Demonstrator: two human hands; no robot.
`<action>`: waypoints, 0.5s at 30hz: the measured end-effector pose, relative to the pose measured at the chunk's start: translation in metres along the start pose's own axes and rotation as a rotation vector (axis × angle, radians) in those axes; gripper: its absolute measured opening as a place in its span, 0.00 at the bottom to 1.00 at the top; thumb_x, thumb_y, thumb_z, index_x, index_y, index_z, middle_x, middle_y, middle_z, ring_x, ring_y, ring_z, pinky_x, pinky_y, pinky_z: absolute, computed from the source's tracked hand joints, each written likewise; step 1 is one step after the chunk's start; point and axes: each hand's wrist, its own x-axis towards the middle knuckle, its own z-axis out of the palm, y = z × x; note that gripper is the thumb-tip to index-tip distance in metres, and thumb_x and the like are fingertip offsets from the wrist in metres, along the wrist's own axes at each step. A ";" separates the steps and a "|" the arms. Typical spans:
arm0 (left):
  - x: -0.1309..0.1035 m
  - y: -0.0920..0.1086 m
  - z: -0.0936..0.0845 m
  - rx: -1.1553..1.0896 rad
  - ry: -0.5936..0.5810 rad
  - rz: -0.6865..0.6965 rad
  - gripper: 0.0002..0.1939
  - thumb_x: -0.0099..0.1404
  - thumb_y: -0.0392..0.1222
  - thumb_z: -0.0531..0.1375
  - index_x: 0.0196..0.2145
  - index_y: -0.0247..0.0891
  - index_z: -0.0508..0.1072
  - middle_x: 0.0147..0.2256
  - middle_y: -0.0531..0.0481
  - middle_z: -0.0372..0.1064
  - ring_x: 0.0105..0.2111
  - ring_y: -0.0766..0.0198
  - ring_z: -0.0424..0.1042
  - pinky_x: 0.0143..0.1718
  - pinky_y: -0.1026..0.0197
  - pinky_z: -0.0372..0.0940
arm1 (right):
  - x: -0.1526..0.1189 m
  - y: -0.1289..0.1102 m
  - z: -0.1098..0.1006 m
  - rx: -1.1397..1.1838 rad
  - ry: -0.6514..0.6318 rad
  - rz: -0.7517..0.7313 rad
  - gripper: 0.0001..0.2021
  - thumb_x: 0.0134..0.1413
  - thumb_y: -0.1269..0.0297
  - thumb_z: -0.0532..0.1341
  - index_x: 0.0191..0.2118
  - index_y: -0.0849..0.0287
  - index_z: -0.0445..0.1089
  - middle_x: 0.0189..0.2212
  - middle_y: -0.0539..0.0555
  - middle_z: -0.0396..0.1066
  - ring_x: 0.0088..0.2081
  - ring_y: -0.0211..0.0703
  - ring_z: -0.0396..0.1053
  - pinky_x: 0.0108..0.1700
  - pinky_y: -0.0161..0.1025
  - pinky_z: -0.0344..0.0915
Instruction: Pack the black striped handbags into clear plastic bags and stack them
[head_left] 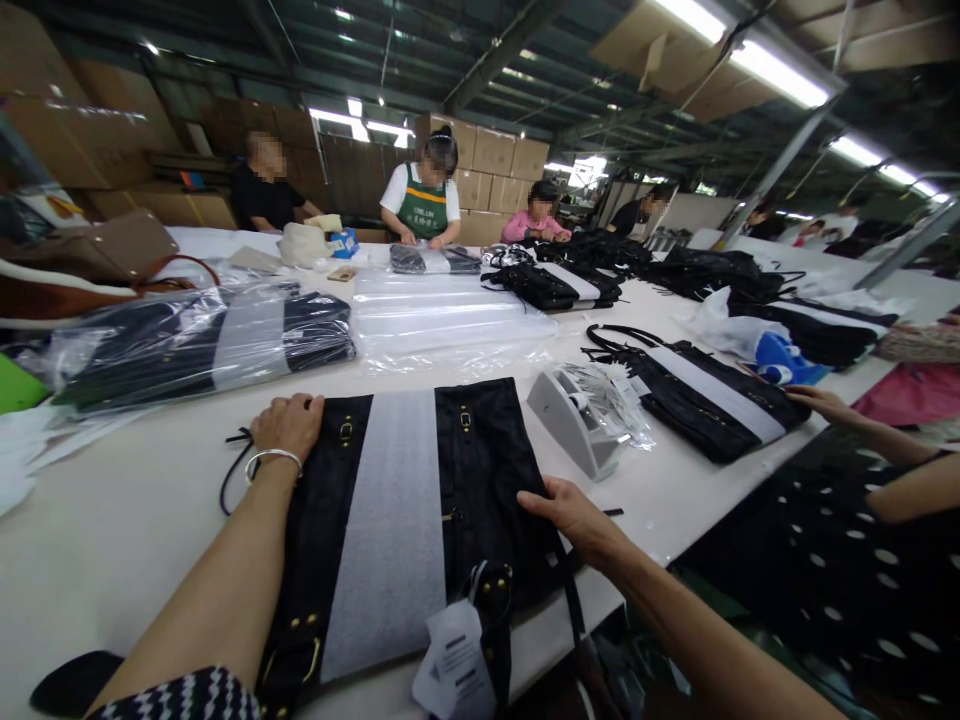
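Note:
A black bag (487, 470) with gold buckles lies on the white table in front of me, a wide white paper band (397, 520) around its middle. White tags (456, 660) rest near its lower edge. My left hand (289, 428), with a silver bangle at the wrist, has its fingers curled at the bag's upper left corner. At the right edge, my right hand (566, 508) holds the bag with the thumb and index finger showing; its other fingers are mostly hidden. A thin black strap hangs below my right hand.
Plastic-wrapped bags (247, 335) lie at left, clear plastic sleeves (442, 310) beyond. A grey holder (574, 420) with tags stands right of my bag. Another person's hand (821, 402) touches a banded black bag (712, 395). People work across the table (187, 480).

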 end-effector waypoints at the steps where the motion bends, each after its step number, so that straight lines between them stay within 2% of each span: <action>1: 0.000 0.000 0.000 -0.002 0.001 -0.003 0.30 0.70 0.59 0.43 0.53 0.41 0.75 0.53 0.33 0.69 0.52 0.38 0.69 0.55 0.42 0.60 | 0.000 -0.003 -0.002 0.014 0.029 -0.018 0.21 0.39 0.52 0.75 0.36 0.61 0.76 0.30 0.50 0.79 0.32 0.40 0.73 0.36 0.34 0.67; 5: -0.001 -0.001 0.001 -0.008 0.011 -0.026 0.30 0.70 0.59 0.43 0.53 0.41 0.75 0.53 0.32 0.69 0.52 0.39 0.69 0.54 0.42 0.60 | 0.016 -0.034 -0.010 -0.011 0.131 -0.145 0.18 0.42 0.52 0.74 0.33 0.60 0.74 0.24 0.46 0.75 0.23 0.35 0.68 0.26 0.30 0.62; 7: -0.001 -0.001 0.001 -0.016 0.020 -0.043 0.31 0.70 0.59 0.42 0.53 0.41 0.75 0.53 0.32 0.69 0.52 0.38 0.69 0.54 0.42 0.60 | 0.027 -0.048 -0.011 0.027 0.116 -0.169 0.14 0.46 0.57 0.73 0.34 0.60 0.74 0.25 0.47 0.76 0.24 0.35 0.70 0.27 0.31 0.64; 9: -0.002 -0.002 0.000 -0.027 0.026 -0.055 0.31 0.70 0.58 0.42 0.53 0.40 0.75 0.53 0.31 0.68 0.52 0.38 0.69 0.54 0.42 0.60 | 0.034 -0.050 -0.012 0.122 0.072 -0.047 0.10 0.49 0.62 0.71 0.35 0.61 0.75 0.28 0.51 0.79 0.28 0.40 0.74 0.34 0.34 0.70; 12: -0.003 -0.001 -0.001 -0.048 0.026 -0.063 0.30 0.70 0.58 0.43 0.52 0.40 0.76 0.52 0.31 0.69 0.52 0.38 0.69 0.53 0.42 0.60 | 0.036 -0.035 -0.017 0.261 0.013 0.207 0.08 0.53 0.66 0.67 0.39 0.63 0.75 0.32 0.58 0.81 0.36 0.47 0.79 0.48 0.43 0.73; 15: -0.003 -0.001 -0.001 -0.058 0.031 -0.063 0.29 0.70 0.58 0.44 0.51 0.41 0.76 0.53 0.32 0.69 0.52 0.38 0.69 0.54 0.42 0.59 | 0.034 -0.019 -0.023 0.392 -0.079 0.281 0.10 0.56 0.66 0.65 0.42 0.65 0.75 0.36 0.59 0.81 0.45 0.50 0.78 0.56 0.48 0.69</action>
